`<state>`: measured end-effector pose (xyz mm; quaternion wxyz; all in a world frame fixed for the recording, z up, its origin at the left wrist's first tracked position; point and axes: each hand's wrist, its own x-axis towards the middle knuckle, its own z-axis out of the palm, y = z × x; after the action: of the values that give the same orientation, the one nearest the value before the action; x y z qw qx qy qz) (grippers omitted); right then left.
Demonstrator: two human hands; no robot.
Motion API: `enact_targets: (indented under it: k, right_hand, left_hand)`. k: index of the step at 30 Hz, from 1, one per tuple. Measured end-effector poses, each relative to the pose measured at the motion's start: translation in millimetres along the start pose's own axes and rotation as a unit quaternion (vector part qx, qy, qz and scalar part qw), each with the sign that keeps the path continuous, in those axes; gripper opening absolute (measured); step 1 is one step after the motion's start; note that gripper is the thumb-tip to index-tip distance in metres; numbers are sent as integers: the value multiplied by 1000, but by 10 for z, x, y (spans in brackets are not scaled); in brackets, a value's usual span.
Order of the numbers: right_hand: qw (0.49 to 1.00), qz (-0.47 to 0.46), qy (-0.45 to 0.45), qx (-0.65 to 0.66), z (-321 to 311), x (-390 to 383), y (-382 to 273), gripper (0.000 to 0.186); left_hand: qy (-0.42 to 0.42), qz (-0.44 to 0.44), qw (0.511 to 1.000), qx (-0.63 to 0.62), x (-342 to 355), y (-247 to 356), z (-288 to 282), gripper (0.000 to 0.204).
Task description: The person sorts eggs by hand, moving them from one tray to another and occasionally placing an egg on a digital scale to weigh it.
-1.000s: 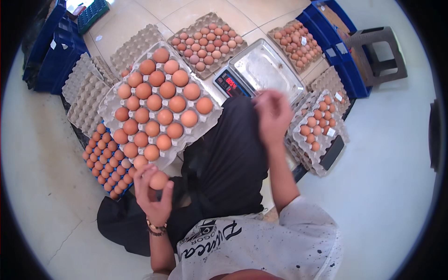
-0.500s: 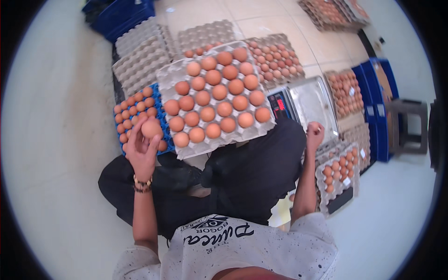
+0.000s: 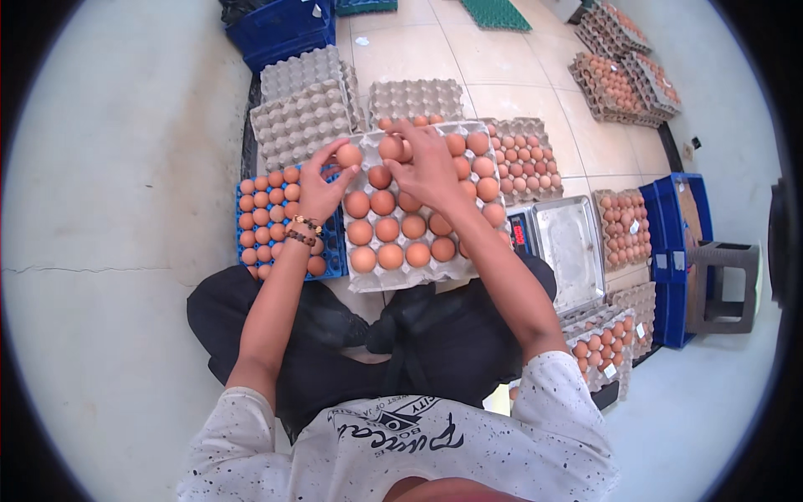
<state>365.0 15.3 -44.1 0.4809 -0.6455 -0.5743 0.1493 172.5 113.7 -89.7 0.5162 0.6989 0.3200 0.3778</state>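
In front of me a grey pulp egg tray (image 3: 365, 283) holds many brown eggs. Over its far left corner, my left hand (image 3: 320, 182) pinches a brown egg (image 3: 349, 156) between thumb and fingers. My right hand (image 3: 431, 171) reaches across the tray, its fingers curled round a brown egg (image 3: 391, 148) in the far row. A second egg shows partly beneath those fingers; whether it is gripped too, I cannot tell. A blue plastic egg tray (image 3: 335, 255) with brown eggs lies to the left, partly hidden by my left forearm.
Empty pulp trays (image 3: 297, 121) are stacked at far left. A scale with a metal pan (image 3: 569, 247) sits at right, near more egg-filled trays (image 3: 623, 230). Blue crates (image 3: 665, 305) and a grey stool (image 3: 723, 289) stand farther right. Another blue crate (image 3: 280, 33) is at the back left.
My left hand has moved right with its egg, from the blue tray to the pulp tray. My right hand has come from beside the scale onto eggs in the pulp tray. The view has shifted.
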Motion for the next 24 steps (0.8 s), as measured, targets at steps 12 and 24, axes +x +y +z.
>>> enact_targets:
  k: [12,24]
  right_hand:
    - [997,-41,66,0,-157,95,72,26]
    - [918,137,311,202,-1036,-966,233,17]
  left_hand:
    - [-2,84,980,182,201,176,-214,48]
    - [-66,177,911,368,184,-233,-223,49]
